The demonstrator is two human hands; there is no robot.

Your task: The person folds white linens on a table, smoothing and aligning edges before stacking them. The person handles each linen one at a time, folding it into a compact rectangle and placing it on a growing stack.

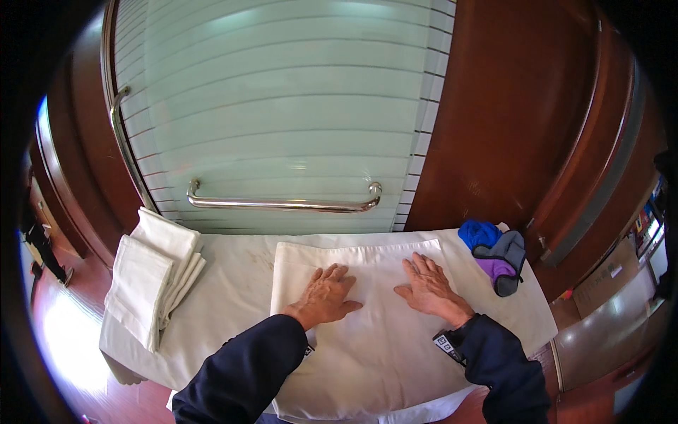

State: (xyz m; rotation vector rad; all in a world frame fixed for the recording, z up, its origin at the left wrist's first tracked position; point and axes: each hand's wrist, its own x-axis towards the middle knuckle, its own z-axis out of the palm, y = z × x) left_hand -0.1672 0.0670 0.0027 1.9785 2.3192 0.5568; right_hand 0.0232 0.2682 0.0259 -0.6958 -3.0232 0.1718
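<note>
A white cloth point(371, 360) with a hemmed far edge lies spread before me and hangs toward the table's near side. My left hand point(327, 297) rests palm down on its left part, thumb pointing right. On the right part lies my right hand point(431, 286), also palm down with the fingers pointing away from me. Neither hand grips anything. Beneath the cloth is a table covered with a stained white tablecloth point(233, 281). Folded white cloths point(143, 286) are piled at the table's left end.
At the right back corner sits a bundle of blue, grey and purple fabric point(495, 254). Behind the table stands a striped frosted-glass door point(286, 106) with a metal bar handle point(286, 204). Dark wood panels point(498, 106) flank it. A person's leg point(47, 249) shows at far left.
</note>
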